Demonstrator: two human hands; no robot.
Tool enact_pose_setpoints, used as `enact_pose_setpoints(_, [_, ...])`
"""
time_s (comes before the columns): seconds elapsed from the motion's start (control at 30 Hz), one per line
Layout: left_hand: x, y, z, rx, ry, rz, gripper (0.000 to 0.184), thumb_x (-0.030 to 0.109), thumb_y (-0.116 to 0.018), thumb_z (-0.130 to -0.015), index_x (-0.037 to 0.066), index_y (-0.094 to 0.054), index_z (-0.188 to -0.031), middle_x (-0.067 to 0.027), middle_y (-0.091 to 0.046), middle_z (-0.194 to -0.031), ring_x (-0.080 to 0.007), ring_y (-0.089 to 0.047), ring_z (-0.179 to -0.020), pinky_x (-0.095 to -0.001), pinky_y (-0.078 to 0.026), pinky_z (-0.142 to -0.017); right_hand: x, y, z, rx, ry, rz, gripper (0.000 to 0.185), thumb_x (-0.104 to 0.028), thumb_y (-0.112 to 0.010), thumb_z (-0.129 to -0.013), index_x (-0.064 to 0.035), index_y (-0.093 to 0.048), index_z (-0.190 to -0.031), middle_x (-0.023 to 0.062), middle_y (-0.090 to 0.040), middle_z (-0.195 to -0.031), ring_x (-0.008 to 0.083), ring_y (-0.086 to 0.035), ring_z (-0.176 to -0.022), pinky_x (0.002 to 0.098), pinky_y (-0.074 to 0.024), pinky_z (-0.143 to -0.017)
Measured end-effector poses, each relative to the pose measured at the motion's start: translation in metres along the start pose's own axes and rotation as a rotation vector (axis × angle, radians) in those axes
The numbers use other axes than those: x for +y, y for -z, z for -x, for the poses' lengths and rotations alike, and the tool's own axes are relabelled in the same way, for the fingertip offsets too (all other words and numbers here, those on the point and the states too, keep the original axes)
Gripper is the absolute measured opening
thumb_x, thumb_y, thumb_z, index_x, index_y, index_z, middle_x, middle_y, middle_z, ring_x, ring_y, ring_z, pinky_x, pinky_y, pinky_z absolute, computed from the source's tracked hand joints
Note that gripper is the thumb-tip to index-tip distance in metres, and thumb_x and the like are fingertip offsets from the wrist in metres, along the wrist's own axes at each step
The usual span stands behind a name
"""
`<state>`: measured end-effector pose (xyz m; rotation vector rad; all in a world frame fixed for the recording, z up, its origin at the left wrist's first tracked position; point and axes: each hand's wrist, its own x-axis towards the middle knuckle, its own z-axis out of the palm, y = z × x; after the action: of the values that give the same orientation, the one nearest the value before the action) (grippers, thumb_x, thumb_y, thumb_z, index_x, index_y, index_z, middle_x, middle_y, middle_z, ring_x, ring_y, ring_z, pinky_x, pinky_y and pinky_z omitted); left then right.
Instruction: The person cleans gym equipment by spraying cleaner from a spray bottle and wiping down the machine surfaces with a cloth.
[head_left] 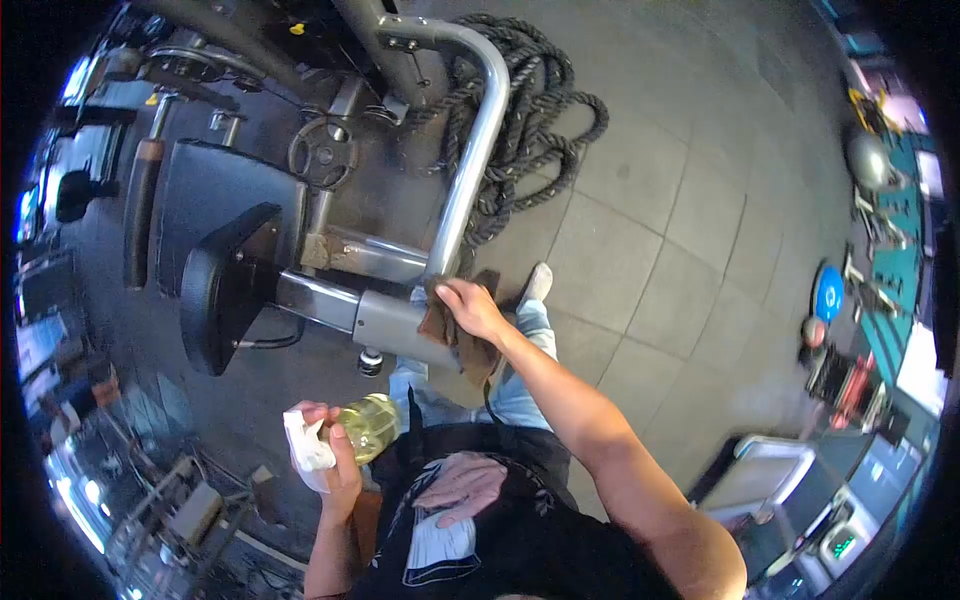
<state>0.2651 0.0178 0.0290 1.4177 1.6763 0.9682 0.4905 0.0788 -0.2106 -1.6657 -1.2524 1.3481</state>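
My left hand (338,462) is wrapped round the neck of a spray bottle (368,425) with a white trigger head and yellowish liquid in its clear body. The bottle lies tilted to the side, in front of my waist. With my right hand (468,308) I press a brown cloth (470,350) against the gym machine's grey frame (405,325), where the curved silver tube (470,180) meets it. Part of the cloth hangs below my fingers. A black padded backrest (225,290) is fixed at the frame's left end.
A thick black battle rope (530,110) lies coiled on the tiled floor (640,270) beyond the tube. A weight plate (323,153) and a black seat pad (215,200) are at the upper left. At the right stand a silver exercise ball (868,160) and a blue disc (829,292).
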Motion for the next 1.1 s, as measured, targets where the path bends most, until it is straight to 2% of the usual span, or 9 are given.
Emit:
enact_pose_setpoints(0.17, [0.010,-0.087,0.009,0.068,0.112,0.273,0.025,0.019,-0.065,-0.091,0.002,-0.055,-0.107,-0.0112,-0.051,-0.115,-0.0191,-0.055,-0.103,-0.0335,-0.051,-0.087,0.061,0.131,0.009,0.111,-0.629,-0.894,0.060,-0.049,-0.055,-0.098,-0.0001,-0.054,-0.131,0.0125,-0.060,-0.129,0.0271,-0.058,-0.117,0.0412,-0.0455,-0.101])
enact_pose_setpoints(0.3, [0.031,-0.153,-0.001,0.035,0.063,0.080,0.019,0.018,-0.058,-0.095,0.001,-0.056,-0.103,-0.0110,-0.056,-0.109,-0.0223,-0.060,-0.094,-0.0364,-0.053,-0.081,-0.028,0.268,0.009,0.051,-0.437,-1.244,0.067,-0.053,-0.061,-0.092,-0.0008,-0.052,-0.133,0.0156,-0.059,-0.130,0.0303,-0.058,-0.118,0.0473,-0.0449,-0.106])
enact_pose_setpoints(0.37, [0.033,-0.184,-0.012,0.043,-0.022,-0.035,0.017,0.015,-0.060,-0.093,-0.001,-0.057,-0.097,-0.0119,-0.057,-0.098,-0.0227,-0.060,-0.084,-0.0366,-0.050,-0.072,-0.008,0.318,0.007,0.172,-0.447,-1.143,0.054,-0.037,-0.066,-0.093,0.0019,-0.053,-0.129,0.0163,-0.061,-0.126,0.0306,-0.060,-0.115,0.0458,-0.0475,-0.103])
enact_pose_setpoints(0.43, [0.012,-0.223,-0.013,0.141,-0.014,0.001,0.018,0.017,-0.062,-0.092,-0.001,-0.058,-0.093,-0.0127,-0.056,-0.088,-0.0250,-0.058,-0.076,-0.0374,-0.047,-0.068,-0.001,0.352,0.008,0.229,-0.373,-0.930,0.038,-0.023,-0.060,-0.097,0.0042,-0.056,-0.124,0.0148,-0.063,-0.124,0.0278,-0.059,-0.115,0.0441,-0.0466,-0.104])
enact_pose_setpoints(0.5, [-0.001,-0.249,-0.020,0.191,0.055,0.006,0.018,0.015,-0.064,-0.088,-0.002,-0.058,-0.087,-0.0168,-0.055,-0.084,-0.0349,-0.056,-0.081,-0.0440,-0.046,-0.072,-0.044,0.362,0.012,0.324,-0.404,-0.771,0.031,-0.011,-0.057,-0.095,0.0042,-0.057,-0.122,0.0146,-0.064,-0.121,0.0278,-0.060,-0.114,0.0436,-0.0465,-0.104])
enact_pose_setpoints(0.67, [-0.051,-0.302,-0.032,0.421,0.188,-0.126,0.024,0.022,-0.065,-0.092,-0.002,-0.060,-0.095,-0.0163,-0.058,-0.087,-0.0358,-0.060,-0.083,-0.0447,-0.047,-0.074,-0.091,0.362,0.004,0.259,-0.419,-0.915,0.035,-0.007,-0.055,-0.089,0.0035,-0.055,-0.123,0.0149,-0.063,-0.121,0.0280,-0.060,-0.114,0.0437,-0.0432,-0.105])
enact_pose_setpoints(0.77, [-0.072,-0.326,-0.033,0.528,0.300,-0.128,0.023,0.021,-0.064,-0.090,-0.001,-0.060,-0.088,-0.0175,-0.056,-0.087,-0.0383,-0.054,-0.084,-0.0485,-0.043,-0.077,-0.105,0.368,-0.026,0.222,-0.493,-0.862,0.038,-0.008,-0.056,-0.088,0.0022,-0.055,-0.125,0.0154,-0.063,-0.122,0.0281,-0.060,-0.115,0.0445,-0.0434,-0.105])
enact_pose_setpoints(1.03, [-0.098,-0.369,-0.042,0.755,0.642,0.024,0.020,0.018,-0.064,-0.093,-0.001,-0.060,-0.087,-0.0135,-0.056,-0.083,-0.0269,-0.058,-0.074,-0.0395,-0.045,-0.068,-0.083,0.403,-0.154,-0.008,-0.510,-0.708,0.042,-0.009,-0.058,-0.088,0.0018,-0.053,-0.129,0.0177,-0.061,-0.128,0.0309,-0.061,-0.116,0.0461,-0.0463,-0.105])
enact_pose_setpoints(1.1, [-0.096,-0.369,-0.042,0.698,0.728,-0.011,0.019,0.018,-0.064,-0.092,0.000,-0.060,-0.088,-0.0119,-0.056,-0.080,-0.0250,-0.057,-0.071,-0.0384,-0.045,-0.065,-0.079,0.412,-0.173,-0.012,-0.542,-0.686,0.042,-0.010,-0.059,-0.088,0.0024,-0.053,-0.128,0.0185,-0.061,-0.128,0.0308,-0.060,-0.116,0.0465,-0.0452,-0.106])
